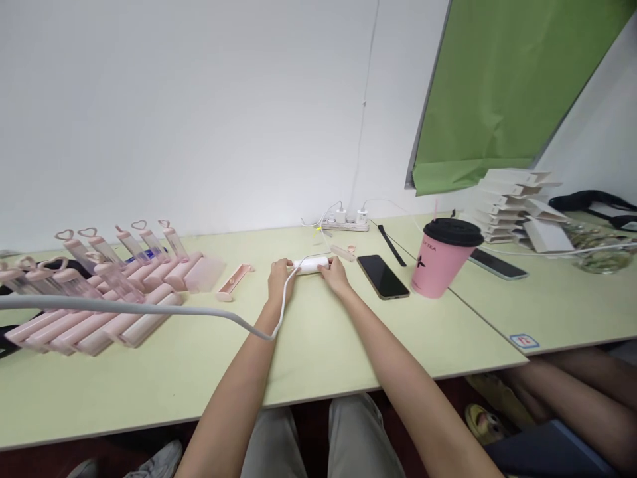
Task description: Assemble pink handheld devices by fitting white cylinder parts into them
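Note:
A white cylinder (312, 265) lies crosswise low over the table, held at both ends. My left hand (279, 275) has its fingers closed on the left end, and my right hand (336, 275) grips the right end with thumb and fingers. A white cable (199, 310) sweeps in from the left and passes in front of my left hand; whether it joins the cylinder I cannot tell. To the left lies an open pink shell (233, 283). Just beyond my right hand are a clear tube (343, 253) and a small pink ring (352, 249).
Several pink cases (94, 325) and clear tubes with heart loops (104, 249) fill the left side. A black phone (383, 276), a black strap (391, 245) and a pink cup (440, 262) stand right. Behind are a power strip (348, 226) and stacked white boxes (507, 202). Another person's legs (577, 392) show lower right.

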Tool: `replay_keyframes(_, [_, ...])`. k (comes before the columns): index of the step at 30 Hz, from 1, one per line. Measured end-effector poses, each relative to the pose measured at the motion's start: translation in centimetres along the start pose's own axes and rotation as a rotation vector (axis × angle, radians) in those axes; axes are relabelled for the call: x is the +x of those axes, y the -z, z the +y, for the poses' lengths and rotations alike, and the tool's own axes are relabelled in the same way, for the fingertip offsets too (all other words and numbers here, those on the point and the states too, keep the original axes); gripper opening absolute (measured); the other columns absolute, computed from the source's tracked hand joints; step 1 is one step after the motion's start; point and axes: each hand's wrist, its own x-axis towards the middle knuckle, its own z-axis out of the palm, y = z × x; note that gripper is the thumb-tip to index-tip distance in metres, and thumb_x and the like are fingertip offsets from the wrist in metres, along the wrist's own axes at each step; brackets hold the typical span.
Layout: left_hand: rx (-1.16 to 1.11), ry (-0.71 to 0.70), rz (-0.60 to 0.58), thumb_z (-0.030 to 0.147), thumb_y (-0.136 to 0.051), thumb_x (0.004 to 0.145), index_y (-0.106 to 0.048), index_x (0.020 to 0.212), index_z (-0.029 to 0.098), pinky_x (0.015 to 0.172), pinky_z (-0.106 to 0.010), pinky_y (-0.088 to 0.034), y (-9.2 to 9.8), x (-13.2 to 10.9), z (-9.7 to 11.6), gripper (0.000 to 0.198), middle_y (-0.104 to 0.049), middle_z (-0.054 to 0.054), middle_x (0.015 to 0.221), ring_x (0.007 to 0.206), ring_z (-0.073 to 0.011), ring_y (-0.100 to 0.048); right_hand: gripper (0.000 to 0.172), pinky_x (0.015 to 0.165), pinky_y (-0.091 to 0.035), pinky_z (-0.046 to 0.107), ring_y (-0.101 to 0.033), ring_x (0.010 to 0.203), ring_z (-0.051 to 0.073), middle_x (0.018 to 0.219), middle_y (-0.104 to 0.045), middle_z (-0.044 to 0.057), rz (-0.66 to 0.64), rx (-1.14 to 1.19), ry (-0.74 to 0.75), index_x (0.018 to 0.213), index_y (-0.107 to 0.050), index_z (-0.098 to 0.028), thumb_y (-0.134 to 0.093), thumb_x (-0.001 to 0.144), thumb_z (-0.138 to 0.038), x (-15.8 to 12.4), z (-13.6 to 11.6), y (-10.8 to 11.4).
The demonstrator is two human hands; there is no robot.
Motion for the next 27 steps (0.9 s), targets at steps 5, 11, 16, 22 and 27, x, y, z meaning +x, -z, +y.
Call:
replay_keyframes(5, [0.138, 0.046, 0.04, 0.043, -0.03, 0.088, -0.058, 0.081, 0.018, 0.079, -0.039, -0.039, 0.6, 0.0, 0.6, 0.038, -0.059, -0.012, 0.093, 0.097, -0.0275, -0.048, 0.024, 0.09, -0.038, 0.033, -0.052, 0.1, 0.022, 0.101, -0.056, 0.012, -0.046, -0.122, 0.059, 0.098, -0.056, -0.012, -0.05, 0.077, -0.025, -0.2, -0.4, 0.2])
replay_keyframes(11, [0.128, 0.148, 0.146, 0.044, -0.029, 0.088, -0.057, 0.097, 0.015, 0.083, -0.042, -0.037, 1.0, 0.3, 0.1, 0.042, -0.056, -0.015, 0.101, 0.101, -0.0299, -0.046, 0.03, 0.1, -0.025, 0.039, -0.032, 0.121, 0.026, 0.124, -0.042, 0.017, 0.269, -0.415, 0.238, 0.109, -0.055, -0.012, -0.043, 0.081, -0.017, -0.1, 0.0, 2.8])
replay_keyframes(16, [0.089, -0.098, 0.047, 0.044, -0.048, 0.081, -0.045, 0.12, 0.018, 0.087, -0.04, -0.037, 0.3, 0.4, 0.0, 0.047, -0.05, -0.012, 0.116, 0.108, -0.0282, -0.043, 0.033, 0.101, -0.006, 0.059, -0.027, 0.124, 0.03, 0.124, -0.048, 0.015, 0.263, -0.615, 0.26, 0.109, -0.053, -0.014, -0.053, 0.076, -0.013, 0.0, 0.9, 3.8])
replay_keyframes(22, [0.266, -0.344, -0.198, 0.023, -0.054, 0.078, -0.047, 0.122, 0.028, 0.084, -0.037, -0.039, 0.3, 0.0, 0.3, 0.045, -0.053, -0.009, 0.112, 0.104, -0.0268, -0.045, 0.025, 0.1, 0.0, 0.06, -0.039, 0.111, 0.031, 0.105, -0.059, 0.017, 0.281, -0.586, 0.217, 0.099, -0.058, -0.017, -0.051, 0.076, -0.009, -0.1, 0.6, 3.7])
replay_keyframes(27, [0.276, -0.205, -0.129, 0.019, -0.049, 0.079, -0.049, 0.12, 0.027, 0.086, -0.04, -0.039, 1.3, 0.3, -1.0, 0.042, -0.052, -0.01, 0.109, 0.105, -0.0274, -0.043, 0.037, 0.1, -0.004, 0.057, -0.042, 0.107, 0.031, 0.104, -0.06, 0.017, 0.318, -0.631, 0.158, 0.109, -0.054, -0.015, -0.052, 0.073, -0.011, 0.0, 0.9, 3.5])
